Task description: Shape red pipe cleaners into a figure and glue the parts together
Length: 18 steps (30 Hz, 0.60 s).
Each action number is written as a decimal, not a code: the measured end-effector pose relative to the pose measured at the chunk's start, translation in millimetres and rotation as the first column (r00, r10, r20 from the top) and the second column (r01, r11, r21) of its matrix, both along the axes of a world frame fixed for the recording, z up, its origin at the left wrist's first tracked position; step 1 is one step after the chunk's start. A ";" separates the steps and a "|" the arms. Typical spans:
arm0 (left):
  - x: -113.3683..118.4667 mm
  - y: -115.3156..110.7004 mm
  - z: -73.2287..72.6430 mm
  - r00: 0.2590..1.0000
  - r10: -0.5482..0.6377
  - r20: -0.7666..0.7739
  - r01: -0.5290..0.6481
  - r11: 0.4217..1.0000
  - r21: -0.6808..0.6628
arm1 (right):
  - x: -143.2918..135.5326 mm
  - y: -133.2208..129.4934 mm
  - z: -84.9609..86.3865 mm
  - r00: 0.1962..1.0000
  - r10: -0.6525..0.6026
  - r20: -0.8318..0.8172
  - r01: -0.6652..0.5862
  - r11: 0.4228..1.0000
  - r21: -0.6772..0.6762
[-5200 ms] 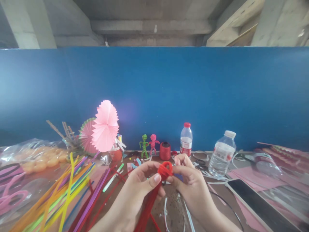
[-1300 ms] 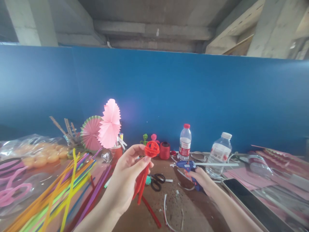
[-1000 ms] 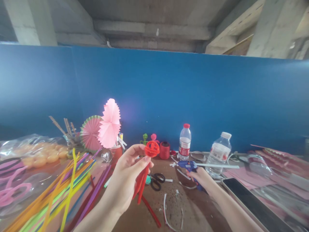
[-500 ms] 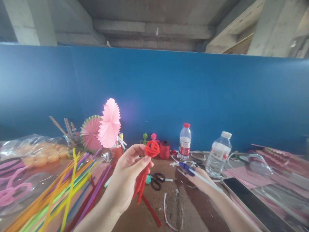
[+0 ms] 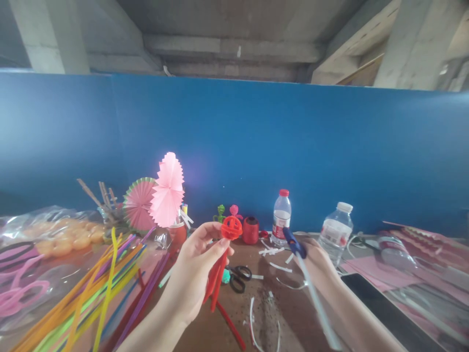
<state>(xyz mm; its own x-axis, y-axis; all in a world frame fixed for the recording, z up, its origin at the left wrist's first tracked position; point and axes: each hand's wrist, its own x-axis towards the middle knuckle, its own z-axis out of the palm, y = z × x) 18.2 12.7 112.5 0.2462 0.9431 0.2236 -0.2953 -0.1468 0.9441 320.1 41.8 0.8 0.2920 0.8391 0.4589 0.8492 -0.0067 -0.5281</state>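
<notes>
Here, the left hand point(image 5: 196, 269) pinches a bundle of red pipe cleaners point(image 5: 231, 228) above the counter point(image 5: 203, 332), while the right hand point(image 5: 319, 261) seems wrapped around a blurred glue gun point(image 5: 293, 242) near a bottle point(image 5: 281, 219).

One open lane on a cluttered desk point(image 5: 289, 322), running from the near edge between the left hand point(image 5: 200, 256) and right hand point(image 5: 318, 261).
Black scissors point(image 5: 240, 277) and white strips point(image 5: 281, 267) lie low in it; a long glue stick point(image 5: 313, 293) slants over its right side. The red-capped bottle point(image 5: 281, 217) and red spool point(image 5: 251, 232) bar the far edge, coloured pipe cleaners point(image 5: 111, 283) the near left, a phone point(image 5: 388, 309) the near right.
</notes>
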 end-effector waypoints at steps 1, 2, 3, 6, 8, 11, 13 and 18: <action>0.2 1.0 -1.0 1.000 0.008 0.003 -0.008 1.000 -0.004 | -1.8 -1.0 7.8 0.998 -0.009 -0.059 0.010 1.000 0.018; 0.5 1.9 -2.2 1.000 0.014 0.004 -0.014 1.000 -0.014 | -4.3 -2.1 14.7 0.992 -0.027 -0.126 0.032 0.999 0.036; 0.7 2.8 -3.7 1.000 0.018 0.007 -0.017 1.000 -0.025 | -7.4 -3.5 20.7 0.980 -0.034 -0.198 0.043 0.998 0.041; 1.9 5.1 -8.3 0.999 0.020 0.026 -0.019 0.999 -0.046 | -20.3 -8.6 33.1 0.911 -0.010 -0.412 0.032 0.998 0.047; 3.4 6.4 -10.8 0.999 0.016 0.050 -0.013 0.998 -0.058 | -30.5 -12.8 39.2 0.842 0.057 -0.537 -0.028 0.998 0.061; 7.0 7.4 -12.3 0.998 0.015 0.060 -0.011 0.998 -0.066 | -45.7 -20.4 47.4 0.711 0.181 -0.679 -0.137 0.983 0.119; 10.9 6.9 -12.3 0.999 0.031 0.039 -0.029 0.998 -0.061 | -55.4 -26.0 50.9 0.605 0.247 -0.757 -0.200 0.967 0.155; 24.4 3.1 -16.8 0.994 0.110 -0.026 -0.111 0.991 -0.068 | -81.1 -37.9 48.5 0.317 0.286 -0.904 -0.229 0.948 0.219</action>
